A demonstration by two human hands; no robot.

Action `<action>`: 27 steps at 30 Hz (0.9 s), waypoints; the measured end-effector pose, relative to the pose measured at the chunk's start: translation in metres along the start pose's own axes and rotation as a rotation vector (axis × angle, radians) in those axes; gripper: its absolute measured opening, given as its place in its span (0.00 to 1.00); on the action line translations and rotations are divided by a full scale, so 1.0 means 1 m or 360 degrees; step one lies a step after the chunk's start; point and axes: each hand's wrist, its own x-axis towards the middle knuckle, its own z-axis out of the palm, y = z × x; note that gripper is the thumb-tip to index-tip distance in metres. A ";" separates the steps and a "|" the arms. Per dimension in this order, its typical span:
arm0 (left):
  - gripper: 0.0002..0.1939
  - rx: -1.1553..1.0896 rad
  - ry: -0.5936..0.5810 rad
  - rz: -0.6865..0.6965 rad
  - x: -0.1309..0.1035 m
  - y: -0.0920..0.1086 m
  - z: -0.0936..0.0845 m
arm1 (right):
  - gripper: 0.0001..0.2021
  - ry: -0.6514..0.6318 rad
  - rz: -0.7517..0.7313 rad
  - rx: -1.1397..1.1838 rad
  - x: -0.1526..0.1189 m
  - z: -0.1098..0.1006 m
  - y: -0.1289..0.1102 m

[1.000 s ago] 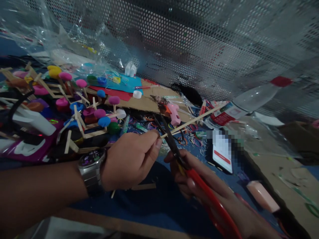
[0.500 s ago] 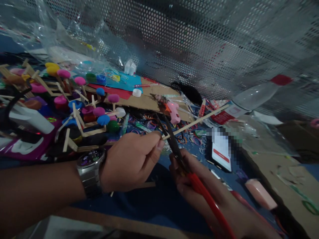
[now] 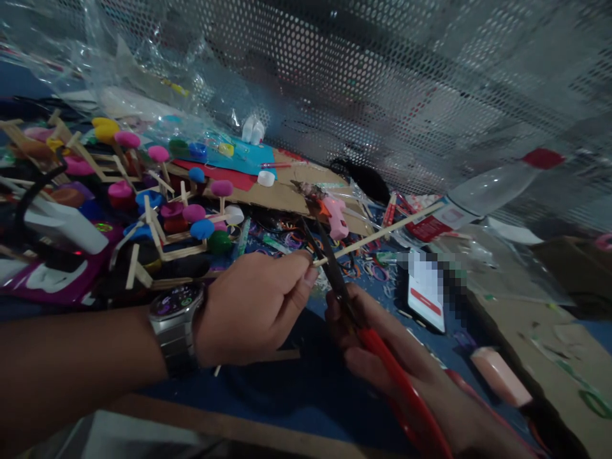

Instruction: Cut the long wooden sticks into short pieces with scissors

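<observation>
Near the middle of the frame, the left hand's [image 3: 253,309] fingers pinched a wooden stick [image 3: 382,233] — the right hand's [image 3: 382,357] fingers gripped red-handled scissors [image 3: 340,287], blades against it.

Cluttered craft workspace, blue tabletop [image 3: 306,408] strewn with rubber bands [image 3: 377,271] at center, pink glue gun [image 3: 336,217] beyond them, colorful stick models [image 3: 165,229] at left, perforated metal screen [image 3: 363,83] across top.
</observation>
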 end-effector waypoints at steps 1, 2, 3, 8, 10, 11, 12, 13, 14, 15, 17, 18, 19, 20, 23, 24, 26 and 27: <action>0.16 -0.0031 -0.0007 -0.0016 0.000 0.000 0.000 | 0.10 -0.0009 -0.0011 0.0008 0.000 0.000 0.001; 0.16 -0.0059 -0.0013 -0.0034 0.000 0.000 0.000 | 0.11 -0.0015 -0.0021 0.0012 0.000 0.000 0.002; 0.16 -0.0082 -0.0019 -0.0050 0.000 0.000 0.000 | 0.11 -0.0020 -0.0036 0.0010 0.001 -0.001 0.003; 0.18 -0.0183 -0.0047 -0.0092 0.002 0.000 -0.001 | 0.13 0.0009 -0.0091 -0.0027 -0.002 -0.004 0.011; 0.18 -0.0203 -0.0052 -0.0098 0.002 0.000 0.000 | 0.13 -0.0011 -0.0109 -0.0047 -0.004 -0.005 0.013; 0.18 -0.0202 -0.0045 -0.0093 0.002 0.000 0.000 | 0.13 -0.0024 -0.0109 -0.0050 -0.005 -0.005 0.013; 0.18 -0.0196 -0.0042 -0.0080 0.002 0.000 0.000 | 0.13 -0.0039 -0.0097 -0.0048 -0.005 -0.006 0.013; 0.17 -0.0188 -0.0041 -0.0061 0.002 -0.001 0.000 | 0.13 -0.0052 -0.0075 -0.0038 -0.005 -0.006 0.012; 0.17 -0.0175 -0.0039 -0.0041 0.002 -0.002 0.000 | 0.13 -0.0056 -0.0051 -0.0019 -0.005 -0.007 0.011; 0.16 -0.0157 -0.0034 -0.0023 0.002 -0.003 0.001 | 0.13 -0.0056 -0.0026 0.0003 -0.004 -0.007 0.010; 0.16 -0.0114 -0.0027 -0.0006 0.002 -0.004 0.001 | 0.14 -0.0050 -0.0012 0.0047 -0.003 -0.007 0.008; 0.16 -0.0097 -0.0024 -0.0007 0.002 -0.005 0.001 | 0.14 -0.0054 -0.0021 0.0060 -0.002 -0.007 0.007; 0.16 -0.0083 -0.0022 -0.0013 0.002 -0.004 0.001 | 0.15 -0.0061 -0.0034 0.0057 -0.002 -0.007 0.007; 0.16 -0.0073 -0.0025 -0.0023 0.002 -0.004 0.001 | 0.15 -0.0067 -0.0055 0.0042 -0.001 -0.007 0.006; 0.18 -0.0059 -0.0025 -0.0060 0.001 -0.002 0.002 | 0.18 -0.0020 -0.0111 -0.0034 -0.002 -0.007 0.008; 0.18 -0.0068 -0.0021 -0.0066 0.001 -0.001 0.002 | 0.19 0.0011 -0.0121 -0.0048 -0.003 -0.007 0.010; 0.18 -0.0113 -0.0021 -0.0066 0.001 0.000 0.001 | 0.19 0.0041 -0.0117 -0.0028 -0.006 -0.008 0.014; 0.19 -0.0148 -0.0018 -0.0057 0.002 0.000 0.001 | 0.18 0.0041 -0.0098 -0.0007 -0.007 -0.008 0.017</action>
